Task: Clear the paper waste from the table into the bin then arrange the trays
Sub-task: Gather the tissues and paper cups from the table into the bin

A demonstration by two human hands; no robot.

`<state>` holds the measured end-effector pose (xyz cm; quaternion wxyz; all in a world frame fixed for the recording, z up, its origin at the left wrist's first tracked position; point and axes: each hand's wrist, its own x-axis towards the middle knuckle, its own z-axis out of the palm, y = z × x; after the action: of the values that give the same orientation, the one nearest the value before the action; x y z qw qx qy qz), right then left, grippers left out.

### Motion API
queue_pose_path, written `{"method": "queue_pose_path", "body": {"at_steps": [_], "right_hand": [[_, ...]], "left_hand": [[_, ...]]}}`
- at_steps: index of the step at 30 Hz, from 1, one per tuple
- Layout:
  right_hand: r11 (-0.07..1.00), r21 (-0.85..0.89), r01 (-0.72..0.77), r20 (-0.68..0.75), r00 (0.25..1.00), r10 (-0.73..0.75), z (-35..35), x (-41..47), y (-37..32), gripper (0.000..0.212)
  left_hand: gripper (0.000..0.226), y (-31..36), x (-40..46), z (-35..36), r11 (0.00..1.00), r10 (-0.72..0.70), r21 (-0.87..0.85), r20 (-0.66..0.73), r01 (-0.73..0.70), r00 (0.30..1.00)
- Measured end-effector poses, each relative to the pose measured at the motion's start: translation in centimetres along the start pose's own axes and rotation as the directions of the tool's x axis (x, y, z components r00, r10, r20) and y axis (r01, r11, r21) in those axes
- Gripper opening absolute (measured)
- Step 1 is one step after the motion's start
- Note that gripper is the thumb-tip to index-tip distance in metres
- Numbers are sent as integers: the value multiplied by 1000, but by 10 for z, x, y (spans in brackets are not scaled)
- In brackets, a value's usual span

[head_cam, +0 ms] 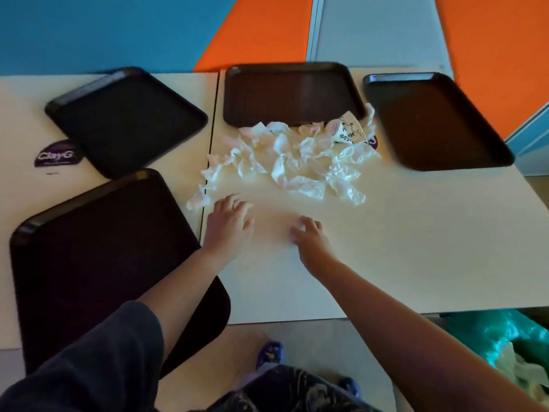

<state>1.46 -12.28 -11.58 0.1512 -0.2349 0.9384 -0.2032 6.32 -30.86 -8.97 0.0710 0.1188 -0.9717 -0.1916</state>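
A heap of crumpled white paper napkins [285, 162] lies in the middle of the cream table [416, 248], against the near edge of a brown tray [288, 90]. A printed paper piece [346, 132] rests at the heap's far right. My left hand [230, 224] hovers just short of the heap, fingers spread, holding nothing. My right hand [309, 233] is beside it, fingers loosely curled, also empty. The bin with a green liner [499, 337] stands below the table's near right edge, with some paper inside.
Several dark trays lie around: one at far left [124, 120], a large one at near left [98, 263] under my left forearm, one at far right [439, 123]. A purple sticker [56, 156] marks the left table. My feet show below the table edge.
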Motion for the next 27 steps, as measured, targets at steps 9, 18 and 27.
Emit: {"method": "queue_pose_path", "body": {"at_steps": [9,18,27], "right_hand": [[990,-143,15,-44,999,-22,23,19,-17,35],[992,-62,108,-170,978,-117,3,24,-24,29],[984,-141,106,-360,921,-151,-14,8,-7,43]], "left_hand": [[43,-80,16,-8,987,-144,88,114,134,983],[27,-88,33,-6,990,-138,49,132,133,982],[24,-52,32,1,998,9,-60,278,8,960]]}}
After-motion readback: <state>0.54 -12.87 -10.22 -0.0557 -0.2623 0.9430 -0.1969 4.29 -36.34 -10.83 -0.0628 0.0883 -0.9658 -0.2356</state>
